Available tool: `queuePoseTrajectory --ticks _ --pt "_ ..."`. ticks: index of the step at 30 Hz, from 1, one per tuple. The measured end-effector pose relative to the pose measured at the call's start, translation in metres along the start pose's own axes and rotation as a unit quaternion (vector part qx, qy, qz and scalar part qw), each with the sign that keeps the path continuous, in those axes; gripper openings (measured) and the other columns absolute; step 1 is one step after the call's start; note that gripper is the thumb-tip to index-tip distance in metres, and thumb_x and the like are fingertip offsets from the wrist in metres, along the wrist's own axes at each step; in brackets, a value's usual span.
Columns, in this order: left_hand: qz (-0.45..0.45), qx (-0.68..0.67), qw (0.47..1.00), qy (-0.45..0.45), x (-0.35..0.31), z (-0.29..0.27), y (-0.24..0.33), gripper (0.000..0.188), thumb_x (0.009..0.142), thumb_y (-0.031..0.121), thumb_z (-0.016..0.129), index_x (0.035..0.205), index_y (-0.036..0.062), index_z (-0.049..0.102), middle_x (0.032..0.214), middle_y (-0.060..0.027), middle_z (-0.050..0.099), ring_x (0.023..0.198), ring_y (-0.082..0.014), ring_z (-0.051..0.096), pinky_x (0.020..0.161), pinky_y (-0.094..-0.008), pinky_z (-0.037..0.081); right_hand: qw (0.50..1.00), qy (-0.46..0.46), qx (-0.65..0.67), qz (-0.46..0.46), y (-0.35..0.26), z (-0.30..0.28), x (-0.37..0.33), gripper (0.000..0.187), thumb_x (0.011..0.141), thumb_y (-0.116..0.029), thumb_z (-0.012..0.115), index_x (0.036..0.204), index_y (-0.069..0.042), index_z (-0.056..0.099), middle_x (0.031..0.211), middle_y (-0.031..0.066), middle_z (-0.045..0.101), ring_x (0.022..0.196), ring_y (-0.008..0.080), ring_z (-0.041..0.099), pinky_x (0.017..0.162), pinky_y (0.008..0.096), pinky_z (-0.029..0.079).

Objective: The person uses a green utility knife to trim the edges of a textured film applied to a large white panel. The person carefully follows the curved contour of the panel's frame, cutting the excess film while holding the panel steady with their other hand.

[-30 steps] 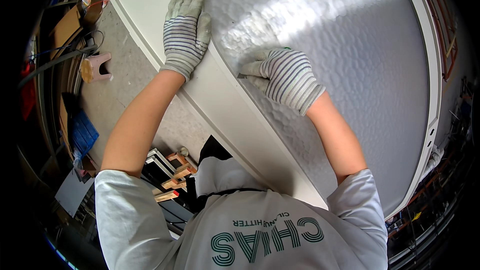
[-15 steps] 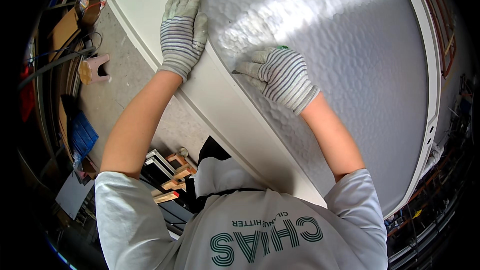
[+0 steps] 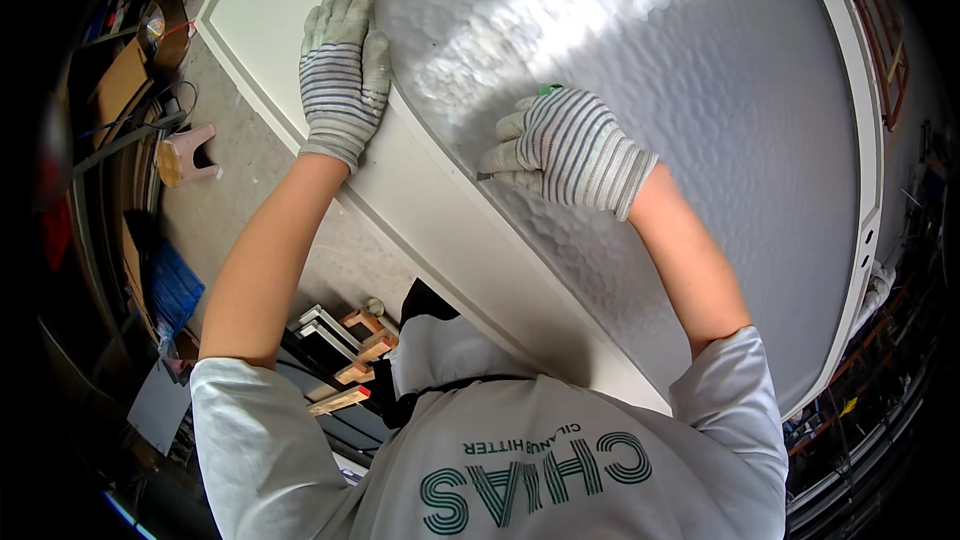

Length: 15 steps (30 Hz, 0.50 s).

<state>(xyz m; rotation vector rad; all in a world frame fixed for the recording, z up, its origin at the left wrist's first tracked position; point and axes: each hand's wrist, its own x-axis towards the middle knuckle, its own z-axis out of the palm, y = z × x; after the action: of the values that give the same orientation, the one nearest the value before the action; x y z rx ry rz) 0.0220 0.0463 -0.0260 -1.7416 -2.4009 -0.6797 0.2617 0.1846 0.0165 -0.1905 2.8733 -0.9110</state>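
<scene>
While the left hand (image 3: pixel 342 75) lies flat, fingers spread, on the white door frame (image 3: pixel 440 230) beside the textured glass pane (image 3: pixel 700 140), I note the right hand (image 3: pixel 568 148) clenched on a small green-tipped tool (image 3: pixel 549 90) at the pane's edge. Seam work appears under way; continuing calls for steady pressure along the edge.

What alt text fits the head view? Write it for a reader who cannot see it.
Seen from above, a person in striped work gloves leans over a white door with a textured glass panel. The left hand lies flat on the white frame; the right hand holds a small green-tipped tool at the glass edge.
</scene>
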Motion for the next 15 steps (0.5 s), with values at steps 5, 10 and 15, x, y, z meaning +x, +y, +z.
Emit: queuePoseTrajectory --ticks 5,10,15 --pt "-0.005 -0.007 1.000 0.005 0.001 0.002 0.002 0.051 0.101 0.035 0.039 0.143 0.0073 0.047 0.141 -0.0220 0.049 0.135 -0.0391 0.041 0.116 -0.0475 0.026 0.994 0.081 0.016 0.078 -0.010 0.016 0.009 0.026 0.088 -0.025 0.062 0.112 -0.023 0.072 0.104 0.0032 0.069 0.095 0.0252 0.064 0.084 0.0396 0.052" --pt "0.000 -0.006 1.000 0.007 0.001 0.002 0.000 0.051 0.101 0.036 0.039 0.143 0.0081 0.047 0.142 -0.0219 0.049 0.135 -0.0404 0.041 0.116 -0.0475 0.027 0.990 0.134 -0.003 0.045 -0.009 0.018 0.002 0.027 0.088 -0.023 0.060 0.111 -0.021 0.072 0.102 0.0044 0.069 0.095 0.0252 0.063 0.084 0.0391 0.051" --pt "0.005 -0.004 1.000 0.006 0.002 0.001 0.000 0.051 0.101 0.036 0.039 0.143 0.0081 0.048 0.141 -0.0220 0.050 0.135 -0.0403 0.041 0.115 -0.0477 0.028 0.991 0.127 -0.012 0.034 -0.007 0.022 0.001 0.026 0.087 -0.023 0.060 0.110 -0.020 0.072 0.098 0.0052 0.068 0.092 0.0261 0.064 0.081 0.0396 0.052"
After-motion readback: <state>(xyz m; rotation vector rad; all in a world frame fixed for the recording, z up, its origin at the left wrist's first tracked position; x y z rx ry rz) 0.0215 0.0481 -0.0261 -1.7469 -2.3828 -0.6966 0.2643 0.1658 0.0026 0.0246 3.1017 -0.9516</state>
